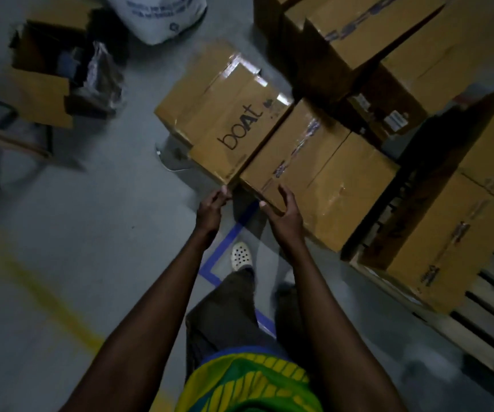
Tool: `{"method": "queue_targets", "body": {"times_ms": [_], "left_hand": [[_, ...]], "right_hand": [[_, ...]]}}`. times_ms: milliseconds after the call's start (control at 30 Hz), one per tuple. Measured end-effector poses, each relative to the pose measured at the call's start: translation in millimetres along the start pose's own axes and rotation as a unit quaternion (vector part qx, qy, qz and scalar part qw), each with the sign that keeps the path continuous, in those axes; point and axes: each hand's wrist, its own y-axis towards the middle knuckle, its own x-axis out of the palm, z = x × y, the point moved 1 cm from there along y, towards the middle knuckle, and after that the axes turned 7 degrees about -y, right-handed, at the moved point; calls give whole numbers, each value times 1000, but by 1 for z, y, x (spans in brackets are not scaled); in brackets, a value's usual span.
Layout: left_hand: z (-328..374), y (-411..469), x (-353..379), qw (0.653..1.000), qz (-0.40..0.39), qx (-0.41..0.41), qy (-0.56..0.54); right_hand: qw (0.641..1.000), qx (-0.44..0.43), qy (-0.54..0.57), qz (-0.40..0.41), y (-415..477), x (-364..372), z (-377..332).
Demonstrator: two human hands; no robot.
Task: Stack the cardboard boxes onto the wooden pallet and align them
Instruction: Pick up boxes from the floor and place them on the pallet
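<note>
A taped cardboard box lies in the middle of the view, its near corner toward me. My right hand holds that corner, thumb under the edge and fingers up along the top. Beside it on the left sits a box printed "boat". My left hand touches the near bottom corner of the "boat" box with curled fingertips. More cardboard boxes stand on the wooden pallet at the right, whose slats show at the lower right.
Taller stacked boxes fill the top right. An open carton with clutter and a white sack sit at the top left. Blue floor tape and a yellow line mark the grey floor; my white shoe is beneath my hands.
</note>
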Motion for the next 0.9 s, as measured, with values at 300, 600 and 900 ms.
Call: {"method": "queue_targets", "body": {"times_ms": [300, 600, 900], "left_hand": [[-74, 177, -41, 986, 72, -113, -100], [-299, 432, -39, 894, 113, -263, -344], [-402, 570, -6, 813, 124, -236, -518]], "right_hand": [[990, -18, -124, -72, 164, 121, 45], [859, -209, -464, -48, 393, 305, 186], [806, -270, -526, 22, 455, 317, 244]]}}
